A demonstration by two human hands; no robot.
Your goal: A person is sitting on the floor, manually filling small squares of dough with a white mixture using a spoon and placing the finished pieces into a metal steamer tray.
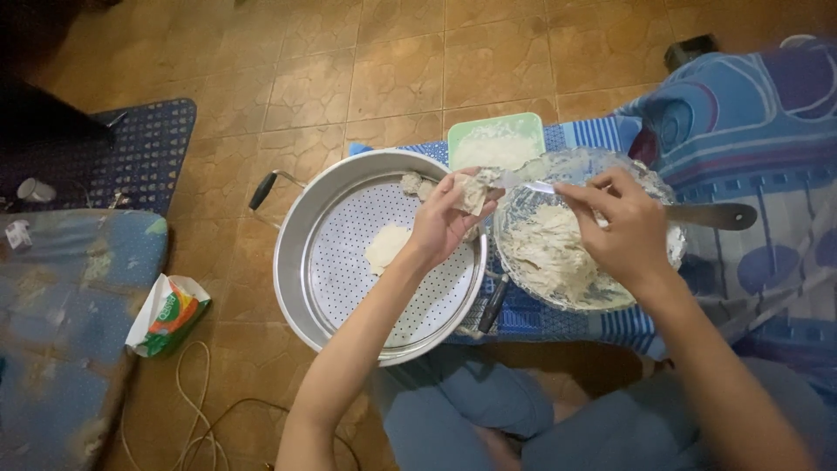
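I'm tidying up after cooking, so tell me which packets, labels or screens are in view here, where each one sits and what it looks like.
Crumpled plastic packet: on the tiled floor left of the round metal steamer pan, beside the blue cushion; white with green and orange print, top torn open.
Small white tag or wrapper: on the cushion's upper left edge; too small to tell more.
No screens or signs in view.

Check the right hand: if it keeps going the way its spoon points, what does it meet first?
The right hand aims its spoon leftward at the wrapper held in the left hand. That comes first, with the steamer tray beyond; depth is unclear.
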